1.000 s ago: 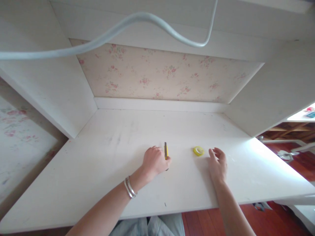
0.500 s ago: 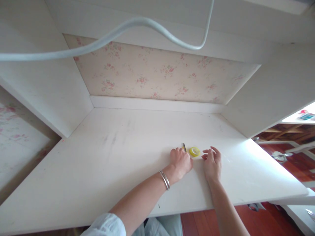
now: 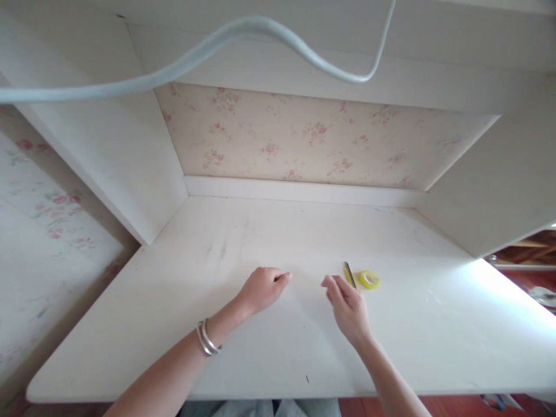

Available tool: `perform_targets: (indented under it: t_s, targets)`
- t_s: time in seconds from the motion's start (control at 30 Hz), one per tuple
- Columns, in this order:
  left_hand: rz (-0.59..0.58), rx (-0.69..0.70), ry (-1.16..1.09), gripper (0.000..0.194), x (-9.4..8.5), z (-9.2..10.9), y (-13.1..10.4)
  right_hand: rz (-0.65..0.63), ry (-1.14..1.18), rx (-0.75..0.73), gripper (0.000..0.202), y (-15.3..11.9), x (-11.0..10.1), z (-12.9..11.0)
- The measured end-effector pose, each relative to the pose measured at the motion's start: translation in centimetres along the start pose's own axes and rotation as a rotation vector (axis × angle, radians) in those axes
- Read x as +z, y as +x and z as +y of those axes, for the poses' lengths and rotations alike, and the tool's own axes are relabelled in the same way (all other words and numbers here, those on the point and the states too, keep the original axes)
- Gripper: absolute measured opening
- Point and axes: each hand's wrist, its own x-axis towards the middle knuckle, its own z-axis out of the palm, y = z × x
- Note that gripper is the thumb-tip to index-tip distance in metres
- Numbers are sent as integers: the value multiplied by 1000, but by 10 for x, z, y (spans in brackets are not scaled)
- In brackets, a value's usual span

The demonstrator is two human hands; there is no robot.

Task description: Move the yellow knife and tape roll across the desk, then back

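Two small things lie on the white bench (image 3: 243,347): a yellow-handled utility knife (image 3: 349,274) and, touching or just beside it on its right, a yellow roll of tape (image 3: 369,279). Both sit a little right of the bench's middle. The right hand (image 3: 347,307) is nearest them, its fingers (image 3: 330,285) loosely spread and holding nothing, the fingertips just short of the knife's near end. The left hand (image 3: 262,288) rests on the bench well to the left of the knife, its fingers (image 3: 280,277) curled loosely inward with nothing in them; two silver bangles (image 3: 207,339) circle that wrist. Between the two hands lies a bare gap of bench.

Nothing stands between either hand and the knife or tape. A thick pale cable (image 3: 182,61) loops across the upper view, hanging close to the onlooker's eye and well above the bench. Behind the things rises a back panel with floral wallpaper (image 3: 304,136), with a low white ledge (image 3: 299,190) at its foot. White side panels (image 3: 125,150) wall the bench on the left and right, narrowing the space toward the back. The near edge of the bench runs across the bottom, with grey trousers (image 3: 260,408) showing under it. The bench surface spreads wide on both sides of the hands, scuffed with faint grey marks (image 3: 217,250) toward the left rear. Red-brown floor (image 3: 525,278) shows beyond the right corner.
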Motion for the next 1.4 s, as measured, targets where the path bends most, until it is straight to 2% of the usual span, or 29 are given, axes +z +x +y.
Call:
perform_targets:
  t_s: [0.07,0.13,0.23,0.33,0.47,0.73,1.4]
  targets:
    - [32,-73,-124,52,-8,-14,-2,-269,49,-11,47,6,34,-26]
    - [48,-100,-251,48,-12,-23,-2,-445,82,-15,50,15,67,-46]
    - [53,-90,-397,45,-17,-31,0,-496,117,6,54,28,105,-56]
    - [67,-112,-419,44,-20,-36,2,-476,146,50,56,33,123,-51]
    - [81,-99,-405,43,-19,-35,1,-445,142,8,54,30,123,-44]
    - [74,-106,-439,44,-16,-32,-3,-450,89,-55,50,26,116,-46]
    - [117,-136,-411,45,-11,-34,-6,-430,18,-113,49,23,113,-48]
